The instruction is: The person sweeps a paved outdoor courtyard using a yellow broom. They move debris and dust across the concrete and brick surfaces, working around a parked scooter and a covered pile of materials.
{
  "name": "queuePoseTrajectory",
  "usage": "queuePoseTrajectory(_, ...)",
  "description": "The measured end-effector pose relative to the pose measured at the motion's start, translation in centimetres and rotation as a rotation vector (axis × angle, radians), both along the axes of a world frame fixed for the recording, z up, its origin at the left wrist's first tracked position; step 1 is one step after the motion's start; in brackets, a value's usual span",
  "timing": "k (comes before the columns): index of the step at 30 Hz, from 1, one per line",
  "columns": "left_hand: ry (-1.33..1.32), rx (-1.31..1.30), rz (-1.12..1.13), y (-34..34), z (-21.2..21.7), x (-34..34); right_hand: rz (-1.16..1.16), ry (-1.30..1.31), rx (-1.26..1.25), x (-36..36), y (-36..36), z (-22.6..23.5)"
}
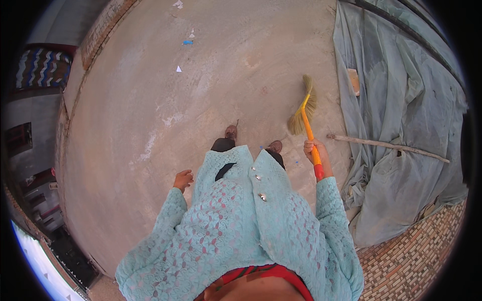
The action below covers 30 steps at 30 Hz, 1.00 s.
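Note:
My right hand [312, 147] is closed around the orange handle of a broom [307, 122]. A red end of the handle sticks out below my fist, toward me. The broom's fan of straw-coloured bristles spreads at its far end, low over or touching the concrete floor [241, 65]; I cannot tell which. My left hand [184, 179] hangs beside my light blue knitted cardigan, its fingers loosely bent with nothing visible in them. A white triangular scrap [178, 69] and a blue scrap [188, 42] lie on the floor well ahead of my brown shoes [231, 132].
Grey plastic sheeting [386, 100] drapes along the right side, with a wooden stick [389, 144] lying across it. A brick [353, 82] rests against the sheet. Patterned brickwork [416, 256] shows at lower right. A low wall edge [63, 120] borders the left.

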<state>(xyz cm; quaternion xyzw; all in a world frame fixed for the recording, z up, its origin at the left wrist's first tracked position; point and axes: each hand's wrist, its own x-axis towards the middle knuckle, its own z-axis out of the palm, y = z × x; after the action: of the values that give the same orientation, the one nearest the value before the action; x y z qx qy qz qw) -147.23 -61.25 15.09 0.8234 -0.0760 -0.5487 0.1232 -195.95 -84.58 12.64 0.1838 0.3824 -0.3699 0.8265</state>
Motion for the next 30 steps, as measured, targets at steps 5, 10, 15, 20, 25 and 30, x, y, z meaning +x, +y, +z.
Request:
queuePoseTrajectory(5, 0.067, 0.011, 0.064, 4.1, -0.5, -4.1, 0.241, -0.014, -0.108, 1.0, -3.8, 2.5)
queuePoseTrajectory(10, 0.063, -0.053, 0.272, 6.8, -2.3, -5.9, 0.646, 0.206, -0.312, 5.2, -3.6, 7.9)
queuePoseTrajectory(15, 0.118, -0.046, 0.465, 11.2, -6.2, -5.9, 0.841, 0.094, -0.163, 9.5, -0.7, 12.8)
queuePoseTrajectory(20, 0.141, 0.018, 0.508, 13.9, -7.9, -7.3, 0.915, -0.076, -0.019, 14.0, -0.2, 12.0)
queuePoseTrajectory(25, 0.066, -0.064, 0.683, 13.3, -5.2, -9.4, 1.094, -0.080, 0.033, 15.6, -2.5, 3.8)
queuePoseTrajectory(30, 0.075, -0.034, 0.795, 15.0, -3.2, -14.6, 1.216, 0.118, 0.015, 13.1, -12.8, -0.3)
